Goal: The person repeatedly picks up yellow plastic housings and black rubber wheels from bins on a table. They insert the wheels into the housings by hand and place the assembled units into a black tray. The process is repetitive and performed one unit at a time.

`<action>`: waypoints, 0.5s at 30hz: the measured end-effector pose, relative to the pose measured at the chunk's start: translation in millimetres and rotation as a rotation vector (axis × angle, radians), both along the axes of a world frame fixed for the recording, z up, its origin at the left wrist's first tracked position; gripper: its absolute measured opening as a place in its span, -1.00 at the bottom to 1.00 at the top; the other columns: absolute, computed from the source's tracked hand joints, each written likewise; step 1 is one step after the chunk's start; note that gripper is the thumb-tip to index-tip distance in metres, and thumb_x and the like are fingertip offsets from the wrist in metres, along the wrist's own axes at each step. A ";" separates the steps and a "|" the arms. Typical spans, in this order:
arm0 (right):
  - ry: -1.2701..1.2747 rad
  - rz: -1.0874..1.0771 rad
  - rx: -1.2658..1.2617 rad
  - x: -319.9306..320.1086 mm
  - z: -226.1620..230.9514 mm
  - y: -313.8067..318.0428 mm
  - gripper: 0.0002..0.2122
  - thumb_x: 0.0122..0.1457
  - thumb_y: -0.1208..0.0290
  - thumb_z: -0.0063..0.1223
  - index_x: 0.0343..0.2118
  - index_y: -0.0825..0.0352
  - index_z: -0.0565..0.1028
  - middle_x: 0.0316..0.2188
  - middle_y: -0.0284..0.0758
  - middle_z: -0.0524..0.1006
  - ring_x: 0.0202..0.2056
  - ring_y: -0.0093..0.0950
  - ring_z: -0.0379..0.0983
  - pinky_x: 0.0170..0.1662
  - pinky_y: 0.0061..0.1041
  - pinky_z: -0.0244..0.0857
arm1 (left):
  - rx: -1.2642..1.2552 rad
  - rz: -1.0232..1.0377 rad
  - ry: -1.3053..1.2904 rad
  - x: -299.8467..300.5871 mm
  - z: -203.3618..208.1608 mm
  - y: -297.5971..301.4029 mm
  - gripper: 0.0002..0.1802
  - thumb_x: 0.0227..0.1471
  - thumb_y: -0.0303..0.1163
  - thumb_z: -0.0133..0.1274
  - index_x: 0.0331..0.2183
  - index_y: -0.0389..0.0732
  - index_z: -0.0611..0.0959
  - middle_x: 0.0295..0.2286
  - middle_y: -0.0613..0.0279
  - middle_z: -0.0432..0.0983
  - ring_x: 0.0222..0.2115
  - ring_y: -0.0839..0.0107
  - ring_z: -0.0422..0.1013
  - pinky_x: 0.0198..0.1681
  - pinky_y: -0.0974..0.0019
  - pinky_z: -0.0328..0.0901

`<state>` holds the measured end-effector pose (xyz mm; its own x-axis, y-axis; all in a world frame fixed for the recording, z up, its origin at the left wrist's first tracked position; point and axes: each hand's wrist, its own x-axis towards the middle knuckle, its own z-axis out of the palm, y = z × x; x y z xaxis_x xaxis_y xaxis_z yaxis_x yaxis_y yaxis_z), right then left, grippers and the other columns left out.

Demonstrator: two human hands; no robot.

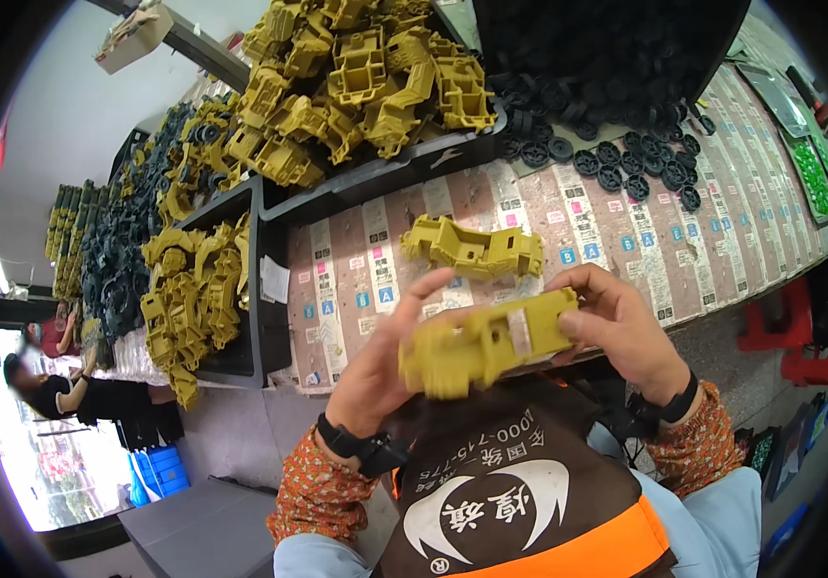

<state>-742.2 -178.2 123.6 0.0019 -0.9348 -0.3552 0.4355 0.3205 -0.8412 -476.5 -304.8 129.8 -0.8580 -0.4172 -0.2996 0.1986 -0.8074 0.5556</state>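
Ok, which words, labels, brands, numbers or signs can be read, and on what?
Brown apron: white lettering, digits and emblem, partly legible, not copied here.
Table covering: repeated characters, single letters, blue and pink squares; small print unreadable.
White paper slip: any print too small to read.
Held yellow part: blurred, nothing readable.

Vehicle-shaped body point(477, 349), one piece: moulded plastic, mustard yellow, elongated, with open recesses; a small dark hole near its middle, a pale rectangular patch just right of it. Left end blurred, detail unreadable. Pose: slanting, right end farther, left end nearer. Location: raised at the near edge of the desk point(722, 197); right end pinched by the right hand point(621, 332), left end against the left hand point(374, 371), grip unclear.
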 end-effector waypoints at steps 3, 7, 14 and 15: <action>-0.069 -0.143 0.059 6.4 -21.8 7.4 -0.78 0.31 0.48 0.18 -0.08 0.37 0.39 -0.14 -0.34 0.48 -0.09 -0.51 0.54 -0.21 -0.41 0.67 | -0.207 0.130 0.026 3.7 -29.5 6.8 0.12 0.06 -0.13 0.30 0.42 -0.06 -0.05 0.29 0.06 0.21 0.24 0.16 0.29 0.21 0.09 0.27; -0.100 -0.019 0.051 31.7 -12.1 7.8 -0.74 0.35 0.37 0.14 -0.02 0.35 0.39 -0.12 -0.32 0.46 -0.12 -0.52 0.53 -0.22 -0.46 0.65 | -0.355 0.307 -0.113 -28.8 -34.8 14.9 0.00 0.05 -0.25 0.33 0.37 -0.07 0.11 0.26 0.15 0.26 0.25 0.16 0.27 0.28 -0.03 0.19; 0.910 -0.233 -0.089 -95.7 -28.3 -51.2 -0.82 0.26 0.37 0.18 -0.19 0.36 0.59 -0.27 -0.29 0.56 -0.32 -0.44 0.55 -0.28 -0.42 0.48 | -0.124 0.318 -0.009 -34.7 -23.4 11.8 -0.32 0.34 -0.06 0.02 0.33 -0.11 0.23 0.21 0.16 0.33 0.22 0.15 0.33 0.26 -0.13 0.27; 1.197 -0.318 -0.090 -116.9 -37.9 -61.7 -0.83 0.22 0.37 0.20 -0.24 0.38 0.59 -0.30 -0.23 0.56 -0.30 -0.34 0.56 -0.24 -0.33 0.47 | -0.130 0.316 -0.003 -33.2 -21.1 10.4 -0.32 0.34 -0.05 0.01 0.33 -0.11 0.24 0.22 0.16 0.33 0.22 0.16 0.33 0.27 -0.12 0.27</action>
<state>-859.2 -240.0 85.7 -0.5102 -0.8555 0.0882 -0.5732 0.2618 -0.7764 -509.7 -294.4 108.8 -0.6795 -0.6969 -0.2292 0.4255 -0.6289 0.6508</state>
